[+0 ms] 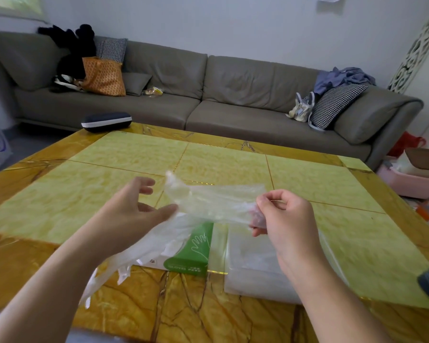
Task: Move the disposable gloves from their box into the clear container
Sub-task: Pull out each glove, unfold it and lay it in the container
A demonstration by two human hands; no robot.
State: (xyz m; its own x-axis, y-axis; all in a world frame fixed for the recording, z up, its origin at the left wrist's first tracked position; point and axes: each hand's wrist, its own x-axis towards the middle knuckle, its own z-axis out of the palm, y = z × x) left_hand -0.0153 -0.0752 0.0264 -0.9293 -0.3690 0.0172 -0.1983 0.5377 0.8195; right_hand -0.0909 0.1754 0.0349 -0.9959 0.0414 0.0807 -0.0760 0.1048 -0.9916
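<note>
Above the glove box (193, 253), I'm pinching a clear glove (213, 201) with my right hand (282, 219), my left hand (134, 206) spreading open, thumb touching it.

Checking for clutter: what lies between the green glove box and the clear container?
Head view: only a bare strip of table separates the green glove box from the clear container.

glove box (193, 253) left of container (255, 266) (both on table (307, 179))

Table (233, 157): glove box (191, 253), container (255, 268), case (106, 122)
</note>
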